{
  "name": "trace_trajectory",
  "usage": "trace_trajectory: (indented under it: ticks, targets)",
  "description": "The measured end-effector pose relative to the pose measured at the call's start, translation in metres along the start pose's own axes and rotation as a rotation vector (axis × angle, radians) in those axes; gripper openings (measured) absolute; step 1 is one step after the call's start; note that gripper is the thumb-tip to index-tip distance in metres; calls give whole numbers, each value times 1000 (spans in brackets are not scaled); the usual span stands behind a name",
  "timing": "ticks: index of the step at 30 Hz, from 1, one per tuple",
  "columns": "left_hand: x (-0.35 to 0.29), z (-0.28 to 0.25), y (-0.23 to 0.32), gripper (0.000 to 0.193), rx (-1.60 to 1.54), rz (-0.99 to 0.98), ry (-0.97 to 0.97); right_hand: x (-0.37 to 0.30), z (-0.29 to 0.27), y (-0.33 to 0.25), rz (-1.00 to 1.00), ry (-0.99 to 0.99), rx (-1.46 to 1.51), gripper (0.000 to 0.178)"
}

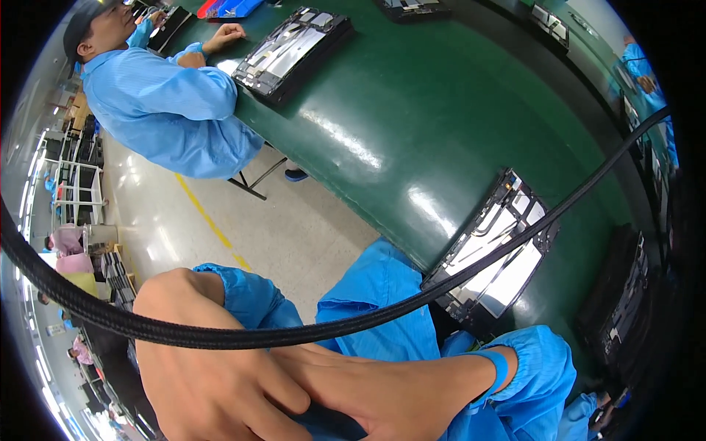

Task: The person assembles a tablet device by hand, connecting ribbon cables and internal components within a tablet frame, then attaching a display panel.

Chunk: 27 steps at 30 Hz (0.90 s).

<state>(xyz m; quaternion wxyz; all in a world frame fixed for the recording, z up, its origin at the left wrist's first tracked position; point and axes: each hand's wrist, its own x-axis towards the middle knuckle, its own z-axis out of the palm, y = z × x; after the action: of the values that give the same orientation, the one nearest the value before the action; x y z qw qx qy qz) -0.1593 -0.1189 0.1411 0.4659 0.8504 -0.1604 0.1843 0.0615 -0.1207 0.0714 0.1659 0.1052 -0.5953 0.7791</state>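
Both hands are large in the lower foreground, brought together close to the camera. My left hand (206, 360) has its fingers curled inward, overlapping the fingers of my right hand (397, 389). The right hand reaches in from the right, a blue band (500, 367) around its wrist, its fingers bent and partly hidden. Whatever lies between the fingers does not show. Beyond them, an opened flat electronic device (496, 272), with silver plates and dark circuit parts, lies at the green table's near edge, touched by neither hand.
A black braided cable (220, 336) loops across the view, in front of hands and device. More opened devices (290, 55) lie stacked along the green table (382, 110). A co-worker in blue (162, 95) sits at the table's far left. A dark rail or belt runs along the right.
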Motion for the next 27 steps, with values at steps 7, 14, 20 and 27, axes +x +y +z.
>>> trace_trajectory:
  ticks: [7, 14, 20, 27]
  targets:
    - [25, 1, 5, 30, 67, 23, 88, -7, 10, -12, 17, 4, 76, 76]
    - [-15, -106, -51, 28, 102, 387, -184, -28, -68, -43, -58, 179, -477, 68]
    - [-61, -173, -79, 19, 30, 416, -166, -59, -68, -63, -104, 353, -650, 67]
    - [-112, -261, -151, 11, -162, 360, -81, -96, -46, -55, -143, 590, -712, 66]
